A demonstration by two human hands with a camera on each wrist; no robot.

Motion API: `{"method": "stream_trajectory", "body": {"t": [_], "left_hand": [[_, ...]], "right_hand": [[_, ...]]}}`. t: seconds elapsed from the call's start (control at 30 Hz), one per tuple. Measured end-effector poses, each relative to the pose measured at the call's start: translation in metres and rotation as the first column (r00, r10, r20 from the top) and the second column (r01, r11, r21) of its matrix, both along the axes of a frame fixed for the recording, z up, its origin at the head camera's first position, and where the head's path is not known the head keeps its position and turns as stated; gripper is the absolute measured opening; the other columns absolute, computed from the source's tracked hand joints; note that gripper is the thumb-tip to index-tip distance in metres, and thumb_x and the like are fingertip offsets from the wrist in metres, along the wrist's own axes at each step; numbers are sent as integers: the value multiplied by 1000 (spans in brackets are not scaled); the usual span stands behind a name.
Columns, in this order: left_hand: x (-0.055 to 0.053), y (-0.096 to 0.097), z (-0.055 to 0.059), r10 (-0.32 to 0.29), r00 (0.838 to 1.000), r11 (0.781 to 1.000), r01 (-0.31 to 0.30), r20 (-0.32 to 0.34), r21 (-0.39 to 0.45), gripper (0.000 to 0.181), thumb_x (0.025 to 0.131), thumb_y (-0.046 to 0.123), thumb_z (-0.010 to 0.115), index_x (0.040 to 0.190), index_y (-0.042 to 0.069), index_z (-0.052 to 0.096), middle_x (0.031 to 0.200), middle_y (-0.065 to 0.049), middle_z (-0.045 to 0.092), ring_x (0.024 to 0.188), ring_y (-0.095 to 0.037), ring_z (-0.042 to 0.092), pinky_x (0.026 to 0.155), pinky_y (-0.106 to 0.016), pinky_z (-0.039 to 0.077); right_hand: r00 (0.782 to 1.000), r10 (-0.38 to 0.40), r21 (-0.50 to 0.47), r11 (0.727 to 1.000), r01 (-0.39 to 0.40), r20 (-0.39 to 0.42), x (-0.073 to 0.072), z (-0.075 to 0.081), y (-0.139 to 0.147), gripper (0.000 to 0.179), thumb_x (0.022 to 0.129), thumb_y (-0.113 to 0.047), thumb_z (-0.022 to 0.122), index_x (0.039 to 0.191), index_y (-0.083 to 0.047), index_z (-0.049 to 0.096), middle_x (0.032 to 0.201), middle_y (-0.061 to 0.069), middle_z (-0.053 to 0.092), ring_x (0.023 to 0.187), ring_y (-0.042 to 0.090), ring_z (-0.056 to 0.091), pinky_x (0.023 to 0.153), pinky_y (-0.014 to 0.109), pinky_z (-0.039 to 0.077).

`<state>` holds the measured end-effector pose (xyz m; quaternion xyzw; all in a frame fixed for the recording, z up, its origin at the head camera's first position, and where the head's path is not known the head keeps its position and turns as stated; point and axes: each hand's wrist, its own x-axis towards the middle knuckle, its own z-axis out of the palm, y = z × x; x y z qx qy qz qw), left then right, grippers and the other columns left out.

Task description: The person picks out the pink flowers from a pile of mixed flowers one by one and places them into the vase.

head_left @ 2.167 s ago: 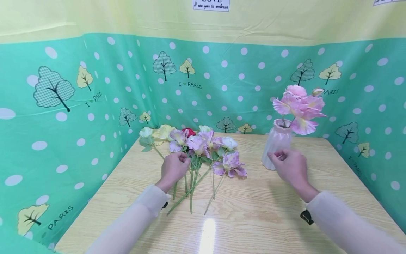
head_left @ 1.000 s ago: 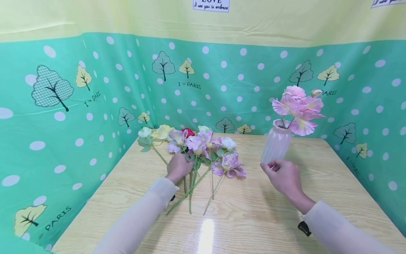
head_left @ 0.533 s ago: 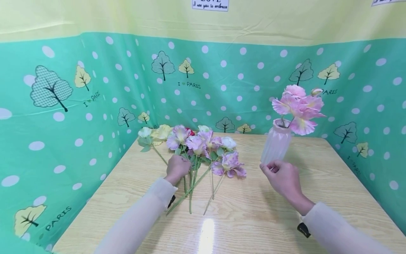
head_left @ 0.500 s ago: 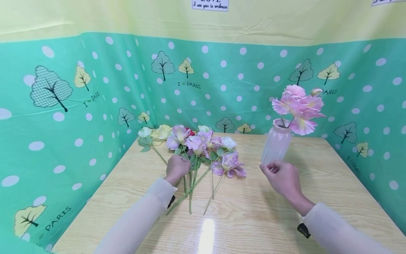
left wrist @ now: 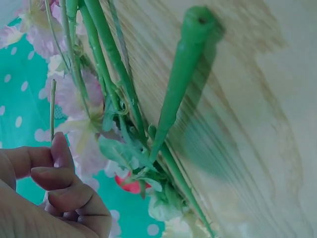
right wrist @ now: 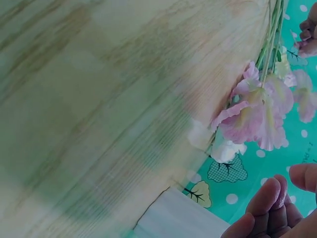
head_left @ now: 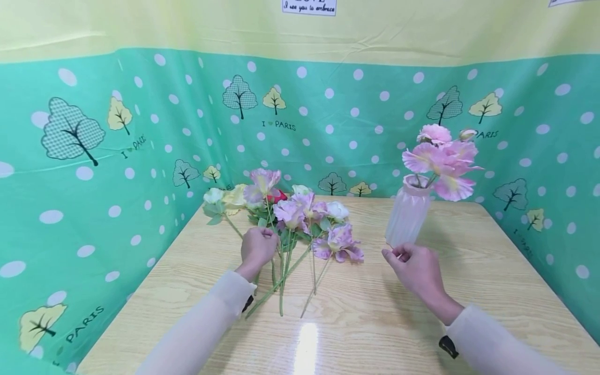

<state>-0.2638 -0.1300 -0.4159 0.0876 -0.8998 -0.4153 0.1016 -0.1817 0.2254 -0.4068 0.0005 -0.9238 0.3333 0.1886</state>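
Observation:
My left hand [head_left: 259,249] pinches the thin stem [left wrist: 53,111] of a lilac flower [head_left: 264,183] between thumb and fingertips. That flower stands raised above a pile of artificial flowers, among them another lilac bloom [head_left: 339,240] and a red one [head_left: 276,196]. At the right, my right hand [head_left: 419,271] hovers just in front of the ribbed pinkish-white vase [head_left: 407,216], fingers loosely bent. A gap shows between its thumb [right wrist: 303,177] and fingers, with nothing held. Pink flowers [head_left: 442,159] stand in the vase, leaning right.
Pale yellow [head_left: 235,197] and white [head_left: 337,210] blooms lie in the pile, with green stems [head_left: 282,291] crossing toward me on the wooden table [head_left: 365,323]. A green dotted cloth [head_left: 328,125] hangs behind and along both sides.
The lilac flower pinched by my left hand has risen out of the pile. My right hand has drawn down and slightly left from beside the vase.

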Motion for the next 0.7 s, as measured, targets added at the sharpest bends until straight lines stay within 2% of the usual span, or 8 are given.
{"method": "stream_trajectory", "body": {"t": [0.17, 0.43, 0.7], "left_hand": [[5, 1, 4, -19, 996, 1000, 18, -82, -7, 11, 94, 18, 68, 93, 11, 77, 81, 0, 73, 68, -16, 66, 65, -36, 53], [13, 11, 13, -58, 980, 998, 60, -192, 5, 5, 92, 14, 73, 93, 10, 77, 81, -1, 74, 64, -14, 65, 60, -31, 53], [18, 19, 18, -126, 952, 992, 128, -280, -13, 4, 91, 11, 75, 92, 7, 77, 81, -2, 74, 67, -14, 66, 62, -32, 55]], "right_hand": [[1000, 2, 1, 1000, -2, 4, 1, -2, -1, 27, 94, -31, 76, 79, -9, 73, 63, -2, 62, 55, 14, 53, 50, 27, 42], [1000, 8, 3, 1000, -8, -11, 1, -2, -2, 26, 93, -30, 76, 78, -9, 74, 61, -3, 61, 54, 14, 53, 52, 28, 43], [1000, 9, -2, 1000, -9, -9, 0, -1, -4, 26, 94, -30, 76, 79, -9, 74, 62, -2, 61, 55, 15, 52, 51, 28, 42]]}}
